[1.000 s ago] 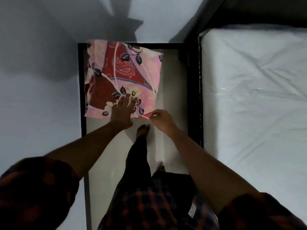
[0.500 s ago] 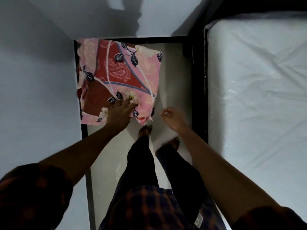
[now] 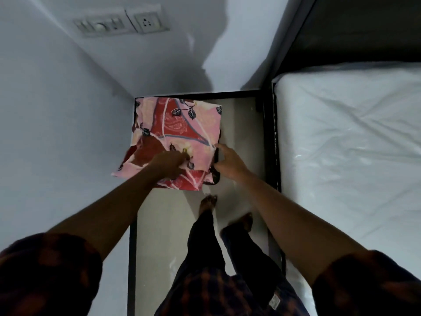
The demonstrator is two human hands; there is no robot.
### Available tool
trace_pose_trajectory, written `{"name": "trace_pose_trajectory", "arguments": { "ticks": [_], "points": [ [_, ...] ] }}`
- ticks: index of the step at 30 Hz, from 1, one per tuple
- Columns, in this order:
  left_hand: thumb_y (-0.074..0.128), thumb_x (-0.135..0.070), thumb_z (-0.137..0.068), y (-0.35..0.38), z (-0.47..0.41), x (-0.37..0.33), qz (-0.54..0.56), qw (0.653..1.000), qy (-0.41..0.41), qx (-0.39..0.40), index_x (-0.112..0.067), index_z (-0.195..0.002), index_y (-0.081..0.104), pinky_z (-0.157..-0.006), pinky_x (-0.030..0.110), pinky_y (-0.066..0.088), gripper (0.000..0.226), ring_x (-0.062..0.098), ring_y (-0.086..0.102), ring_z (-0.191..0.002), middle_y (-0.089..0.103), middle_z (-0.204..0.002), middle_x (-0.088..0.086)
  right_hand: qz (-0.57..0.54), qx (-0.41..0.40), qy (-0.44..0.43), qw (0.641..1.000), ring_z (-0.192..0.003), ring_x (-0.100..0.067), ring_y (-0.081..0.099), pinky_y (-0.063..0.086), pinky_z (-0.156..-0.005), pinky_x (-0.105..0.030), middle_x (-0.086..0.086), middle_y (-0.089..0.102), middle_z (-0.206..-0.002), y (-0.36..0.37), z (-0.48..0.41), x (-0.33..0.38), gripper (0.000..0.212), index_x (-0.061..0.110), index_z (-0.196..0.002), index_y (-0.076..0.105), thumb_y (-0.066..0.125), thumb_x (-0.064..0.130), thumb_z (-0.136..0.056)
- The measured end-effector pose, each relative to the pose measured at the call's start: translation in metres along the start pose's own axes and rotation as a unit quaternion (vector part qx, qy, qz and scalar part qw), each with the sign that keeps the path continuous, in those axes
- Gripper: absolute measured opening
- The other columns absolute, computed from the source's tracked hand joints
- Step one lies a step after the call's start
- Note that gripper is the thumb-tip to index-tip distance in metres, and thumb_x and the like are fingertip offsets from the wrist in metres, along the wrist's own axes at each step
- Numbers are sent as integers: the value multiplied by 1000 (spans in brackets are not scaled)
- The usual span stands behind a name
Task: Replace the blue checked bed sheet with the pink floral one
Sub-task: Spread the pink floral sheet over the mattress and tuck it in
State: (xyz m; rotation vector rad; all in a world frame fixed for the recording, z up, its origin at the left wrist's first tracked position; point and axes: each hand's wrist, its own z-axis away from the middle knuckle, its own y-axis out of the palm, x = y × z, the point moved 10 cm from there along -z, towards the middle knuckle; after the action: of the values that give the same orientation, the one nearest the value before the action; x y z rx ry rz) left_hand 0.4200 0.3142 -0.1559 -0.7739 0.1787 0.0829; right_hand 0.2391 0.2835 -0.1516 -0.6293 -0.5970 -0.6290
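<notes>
The folded pink floral bed sheet (image 3: 182, 126), pink and red with dark leaves, is held up in the corner between the wall and the bed. My left hand (image 3: 169, 164) grips its near part from above, bunching the cloth. My right hand (image 3: 227, 163) clasps the sheet's right edge, thumb on top and fingers curled below. The mattress (image 3: 346, 156) on the right is bare and white, with wrinkles. No blue checked sheet is in view.
I stand barefoot in a narrow floor strip (image 3: 164, 224) between the white wall (image 3: 57, 133) on the left and the dark bed frame (image 3: 270, 142) on the right. A switch and socket panel (image 3: 123, 22) is on the far wall.
My right hand moved left and up and took hold of the sheet's right edge. My left hand closed on the cloth. The sheet's near edge now droops lower.
</notes>
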Motion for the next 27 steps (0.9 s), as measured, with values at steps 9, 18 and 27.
{"name": "trace_pose_trajectory", "arguments": {
  "ticks": [9, 18, 27],
  "points": [
    [56, -43, -80, 51, -19, 23, 96, 992, -21, -83, -9, -128, 64, -100, 43, 43, 59, 39, 60, -115, 63, -123, 19, 103, 7, 54, 993, -124, -35, 57, 50, -99, -39, -17, 55, -140, 8, -45, -62, 62, 12, -144, 49, 71, 27, -87],
    [84, -22, -73, -73, -110, 69, 98, 977, 15, -187, -6, -144, 46, -111, 57, 36, 82, 41, 44, -133, 49, -144, 21, 93, -89, -47, 991, -144, -27, 36, 34, -117, -37, -6, 40, -157, -32, -183, 29, 99, 23, -153, 39, 88, 23, -66],
    [94, -50, -53, -99, -218, 130, 66, 998, -15, -13, -24, -155, 31, -109, 47, 43, 122, 32, 55, -127, 50, -149, 10, 131, -22, -62, 989, -127, -19, 55, 43, -96, -23, 2, 60, -138, -23, -277, 51, 80, 28, -136, 59, 92, 32, -63]
  ]
}}
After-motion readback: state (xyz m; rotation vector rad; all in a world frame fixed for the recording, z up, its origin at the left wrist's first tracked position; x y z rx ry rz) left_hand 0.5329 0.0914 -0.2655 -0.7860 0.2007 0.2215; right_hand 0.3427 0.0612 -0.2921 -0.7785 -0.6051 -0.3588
